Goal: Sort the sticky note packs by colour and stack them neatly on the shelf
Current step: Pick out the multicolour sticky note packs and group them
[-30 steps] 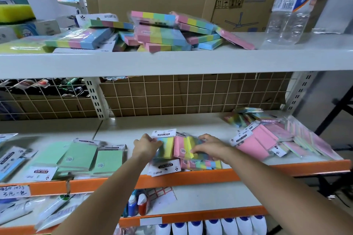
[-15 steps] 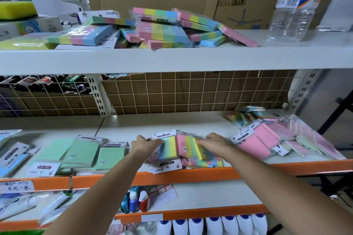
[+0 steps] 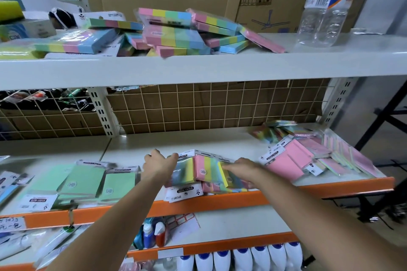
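Rainbow packs (image 3: pixel 206 168) | left hand (image 3: pixel 159 166) grips | right hand (image 3: pixel 241 169) grips

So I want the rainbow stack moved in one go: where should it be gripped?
Grip the multicoloured stack by its two short side edges, coming in from left and right, as the left hand and right hand are placed now. The packs lie flat and slightly fanned, so side pressure would likely square them.
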Demonstrator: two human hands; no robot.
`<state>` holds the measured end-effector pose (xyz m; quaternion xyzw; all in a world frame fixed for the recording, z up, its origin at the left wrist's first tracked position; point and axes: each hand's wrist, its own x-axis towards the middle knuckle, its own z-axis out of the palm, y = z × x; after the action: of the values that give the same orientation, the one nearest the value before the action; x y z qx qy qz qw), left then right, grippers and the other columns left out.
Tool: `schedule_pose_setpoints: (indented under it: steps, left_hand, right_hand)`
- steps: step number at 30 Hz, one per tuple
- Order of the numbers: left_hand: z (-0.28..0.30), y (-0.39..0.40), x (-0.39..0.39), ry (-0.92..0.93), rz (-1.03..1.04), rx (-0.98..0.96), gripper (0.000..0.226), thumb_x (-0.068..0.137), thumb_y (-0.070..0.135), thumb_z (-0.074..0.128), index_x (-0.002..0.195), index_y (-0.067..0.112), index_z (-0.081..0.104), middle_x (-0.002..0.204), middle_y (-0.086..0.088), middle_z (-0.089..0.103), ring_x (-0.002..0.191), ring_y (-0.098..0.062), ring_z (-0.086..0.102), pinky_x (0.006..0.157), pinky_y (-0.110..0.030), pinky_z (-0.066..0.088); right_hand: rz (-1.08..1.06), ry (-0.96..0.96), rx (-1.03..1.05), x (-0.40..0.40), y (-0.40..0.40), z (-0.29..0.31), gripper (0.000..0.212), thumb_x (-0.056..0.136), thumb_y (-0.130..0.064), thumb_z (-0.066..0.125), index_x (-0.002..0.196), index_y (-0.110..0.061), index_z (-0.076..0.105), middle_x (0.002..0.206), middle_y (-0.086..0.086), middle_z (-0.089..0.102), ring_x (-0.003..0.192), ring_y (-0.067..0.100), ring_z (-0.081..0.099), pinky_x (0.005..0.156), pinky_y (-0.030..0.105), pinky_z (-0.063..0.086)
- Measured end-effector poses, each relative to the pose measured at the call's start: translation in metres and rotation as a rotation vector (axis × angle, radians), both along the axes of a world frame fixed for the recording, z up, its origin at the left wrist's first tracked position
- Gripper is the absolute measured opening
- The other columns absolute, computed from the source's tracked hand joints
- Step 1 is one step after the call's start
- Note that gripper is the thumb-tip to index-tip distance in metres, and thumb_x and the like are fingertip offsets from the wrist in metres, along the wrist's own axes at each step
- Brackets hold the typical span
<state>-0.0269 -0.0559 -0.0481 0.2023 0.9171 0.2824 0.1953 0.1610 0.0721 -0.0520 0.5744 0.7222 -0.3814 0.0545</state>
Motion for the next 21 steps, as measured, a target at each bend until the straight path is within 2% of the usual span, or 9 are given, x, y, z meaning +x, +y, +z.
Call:
schedule_pose_setpoints:
  steps: [1, 4, 6, 9, 11, 13, 16, 18, 21]
  left_hand:
    - [0.0, 0.002, 0.001, -0.027, -0.005, 0.002, 0.055, 0.087, 0.045, 0.05, 0.128, 0.01, 0.041, 0.131, -0.013, 0.041, 0.112, -0.036, 0.052, 0.083, -0.039, 0.041]
    - [-0.002, 0.004, 0.004, -0.075, -0.034, -0.031, 0.056, 0.091, 0.045, 0.05, 0.134, 0.012, 0.039, 0.137, -0.014, 0.038, 0.123, -0.037, 0.044, 0.096, -0.041, 0.036]
    - [-0.001, 0.002, 0.006, -0.062, -0.04, -0.066, 0.054, 0.093, 0.045, 0.048, 0.136, 0.014, 0.039, 0.139, -0.014, 0.037, 0.126, -0.036, 0.04, 0.097, -0.041, 0.035]
    - [0.001, 0.0, 0.007, -0.06, -0.035, -0.074, 0.053, 0.094, 0.045, 0.046, 0.137, 0.015, 0.039, 0.14, -0.013, 0.036, 0.127, -0.036, 0.038, 0.097, -0.039, 0.033]
    - [0.002, 0.0, 0.007, -0.062, -0.029, -0.073, 0.052, 0.094, 0.045, 0.046, 0.138, 0.017, 0.039, 0.141, -0.013, 0.035, 0.128, -0.036, 0.036, 0.098, -0.039, 0.031]
    - [0.002, 0.001, 0.006, -0.075, -0.026, -0.059, 0.052, 0.094, 0.045, 0.047, 0.138, 0.017, 0.039, 0.141, -0.013, 0.034, 0.129, -0.036, 0.035, 0.1, -0.039, 0.03]
    - [0.002, 0.002, 0.006, -0.098, -0.017, -0.046, 0.054, 0.094, 0.047, 0.047, 0.139, 0.019, 0.039, 0.141, -0.013, 0.033, 0.13, -0.037, 0.034, 0.102, -0.04, 0.029]
    - [0.001, 0.002, 0.005, -0.116, -0.021, -0.04, 0.055, 0.094, 0.046, 0.048, 0.141, 0.019, 0.037, 0.141, -0.014, 0.033, 0.127, -0.038, 0.038, 0.101, -0.04, 0.031]
    - [-0.001, 0.003, 0.003, -0.163, -0.032, -0.015, 0.056, 0.093, 0.044, 0.051, 0.141, 0.018, 0.037, 0.139, -0.014, 0.032, 0.116, -0.038, 0.047, 0.09, -0.037, 0.037]
  right_hand:
    - [-0.009, 0.027, -0.012, -0.002, -0.001, 0.0, 0.065, 0.078, -0.063, 0.058, 0.121, -0.014, 0.054, 0.112, 0.01, 0.06, 0.096, 0.025, 0.061, 0.082, 0.035, 0.053]
    - [-0.021, 0.074, -0.022, -0.008, -0.006, -0.002, 0.056, 0.084, -0.054, 0.06, 0.122, -0.013, 0.053, 0.12, 0.01, 0.059, 0.103, 0.025, 0.061, 0.082, 0.035, 0.054]
    - [-0.032, 0.121, -0.046, -0.01, -0.008, -0.003, 0.05, 0.086, -0.05, 0.06, 0.12, -0.015, 0.054, 0.121, 0.009, 0.06, 0.107, 0.025, 0.061, 0.088, 0.038, 0.055]
    - [-0.04, 0.125, -0.019, -0.007, -0.008, -0.003, 0.047, 0.09, -0.046, 0.054, 0.127, -0.017, 0.05, 0.126, 0.009, 0.056, 0.109, 0.025, 0.058, 0.084, 0.035, 0.055]
    - [-0.024, 0.082, 0.03, -0.005, -0.005, -0.005, 0.047, 0.092, -0.043, 0.05, 0.129, -0.014, 0.05, 0.12, 0.01, 0.058, 0.102, 0.026, 0.06, 0.079, 0.031, 0.055]
    - [0.011, 0.035, 0.054, -0.002, -0.005, -0.004, 0.04, 0.095, -0.038, 0.046, 0.124, -0.011, 0.053, 0.103, 0.01, 0.058, 0.088, 0.026, 0.059, 0.067, 0.028, 0.05]
    - [0.017, 0.009, 0.06, -0.001, -0.003, -0.006, 0.034, 0.094, -0.026, 0.044, 0.122, -0.007, 0.053, 0.097, 0.011, 0.056, 0.081, 0.027, 0.059, 0.058, 0.026, 0.048]
    - [0.014, 0.005, 0.062, -0.001, -0.002, -0.007, 0.034, 0.093, -0.023, 0.045, 0.121, -0.008, 0.054, 0.097, 0.011, 0.056, 0.08, 0.027, 0.058, 0.058, 0.025, 0.048]
    - [0.049, -0.056, 0.096, 0.001, -0.002, -0.007, 0.034, 0.092, -0.025, 0.046, 0.121, -0.01, 0.056, 0.103, 0.011, 0.061, 0.092, 0.026, 0.059, 0.053, 0.02, 0.037]
